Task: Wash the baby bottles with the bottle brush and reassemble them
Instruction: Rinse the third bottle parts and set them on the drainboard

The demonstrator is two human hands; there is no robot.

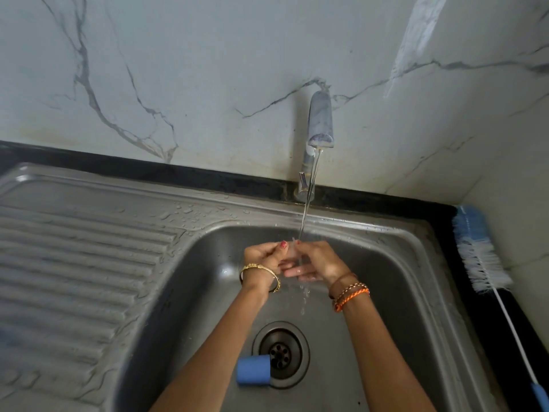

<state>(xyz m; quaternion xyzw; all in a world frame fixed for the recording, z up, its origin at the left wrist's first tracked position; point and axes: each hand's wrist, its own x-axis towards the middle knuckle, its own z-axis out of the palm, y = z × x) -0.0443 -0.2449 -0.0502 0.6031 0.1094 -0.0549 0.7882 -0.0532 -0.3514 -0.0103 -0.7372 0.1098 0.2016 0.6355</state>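
Both my hands are together over the steel sink basin (190,292), under the running stream from the tap (319,123). My left hand (264,257) and my right hand (315,260) pinch a small clear part (292,248) between their fingertips, and the water falls onto it. The part is too small and see-through to name for sure. A blue bottle cap (252,369) lies on its side on the basin floor beside the drain (280,353). The bottle brush (481,260), with blue and white bristles and a long white handle, lies on the black counter at the right.
A ribbed, wet draining board (74,263) fills the left. A black counter edge (148,169) runs along the marble wall behind the sink. A wall stands close on the right, past the brush.
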